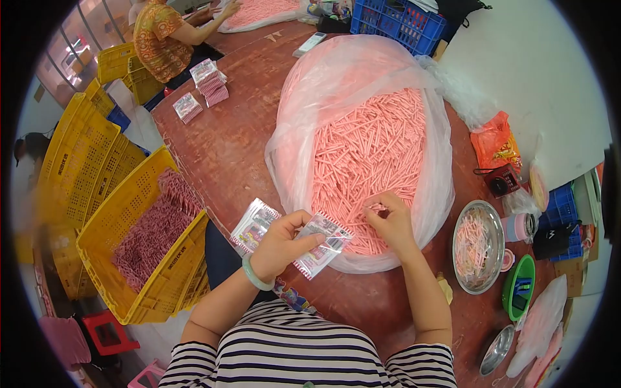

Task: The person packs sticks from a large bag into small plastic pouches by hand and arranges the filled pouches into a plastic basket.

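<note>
My left hand (282, 247) is closed on a clear printed plastic packet (321, 253), thumb on top. More printed packets (255, 223) show on the other side of that hand, at the table edge; whether it holds these too I cannot tell. My right hand (392, 225) is at the near side of a large clear plastic bag (294, 139), its fingers pinched at the thin pink sticks (369, 155) heaped inside. A few sticks seem to be between the fingertips, partly hidden by the fingers.
Small packet stacks (210, 83) sit at the table's far left. On the right are a metal bowl of pale sticks (458, 258), a green basket (519, 304) and a cup (515, 227). A yellow crate (107, 294) of filled packets stands left. Another person (162, 39) sits across.
</note>
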`<state>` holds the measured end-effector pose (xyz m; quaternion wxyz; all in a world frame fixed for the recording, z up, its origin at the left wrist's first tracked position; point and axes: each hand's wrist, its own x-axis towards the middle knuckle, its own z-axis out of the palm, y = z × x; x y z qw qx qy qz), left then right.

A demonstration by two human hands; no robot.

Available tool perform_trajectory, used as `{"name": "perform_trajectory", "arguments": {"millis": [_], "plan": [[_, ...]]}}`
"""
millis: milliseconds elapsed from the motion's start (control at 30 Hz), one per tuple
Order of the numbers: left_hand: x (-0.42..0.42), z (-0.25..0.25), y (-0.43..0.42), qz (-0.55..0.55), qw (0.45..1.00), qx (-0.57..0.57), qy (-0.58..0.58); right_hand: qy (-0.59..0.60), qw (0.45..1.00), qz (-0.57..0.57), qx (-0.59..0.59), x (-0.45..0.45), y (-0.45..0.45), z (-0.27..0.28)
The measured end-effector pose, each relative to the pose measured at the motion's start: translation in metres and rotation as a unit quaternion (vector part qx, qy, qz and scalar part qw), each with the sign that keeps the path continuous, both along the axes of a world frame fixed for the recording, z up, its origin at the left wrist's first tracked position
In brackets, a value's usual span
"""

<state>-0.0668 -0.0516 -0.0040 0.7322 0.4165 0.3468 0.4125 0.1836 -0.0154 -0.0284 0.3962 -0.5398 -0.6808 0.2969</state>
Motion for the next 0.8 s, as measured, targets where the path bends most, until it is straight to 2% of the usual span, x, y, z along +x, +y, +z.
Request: {"name": "perform_trajectory", "arguments": {"millis": [133, 167, 233, 267, 333, 467, 567, 800], "plan": [[0.002, -0.003, -0.001, 0.007, 1.000, 0.001, 0.003, -0.059, 0.994, 0.048, 0.076, -0.007, -0.004, -0.002], [0.002, -0.005, 0.000, 0.008, 1.000, 0.007, 0.006, -0.022, 0.997, 0.029, 0.064, -0.006, -0.003, -0.002], [0.001, -0.007, 0.002, 0.025, 0.985, 0.123, 0.115, 0.048, 0.998, -0.005, 0.040, 0.001, -0.002, 0.004], [0.001, -0.008, 0.002, 0.035, 0.969, 0.178, 0.168, 0.112, 0.993, -0.023, -0.027, 0.007, -0.003, 0.011], [0.003, -0.005, 0.002, 0.027, 0.951, 0.235, 0.198, 0.234, 0.957, -0.058, -0.159, 0.020, -0.008, 0.042], [0.009, 0.001, 0.006, -0.016, 0.921, 0.322, 0.220, 0.410, 0.898, -0.017, -0.161, 0.032, -0.012, 0.058], [0.015, 0.004, 0.005, -0.014, 0.919, 0.330, 0.216, 0.444, 0.882, 0.030, -0.156, 0.023, -0.016, 0.066], [0.019, 0.004, 0.005, -0.007, 0.928, 0.307, 0.213, 0.341, 0.923, 0.107, -0.139, 0.004, -0.019, 0.074]]}}
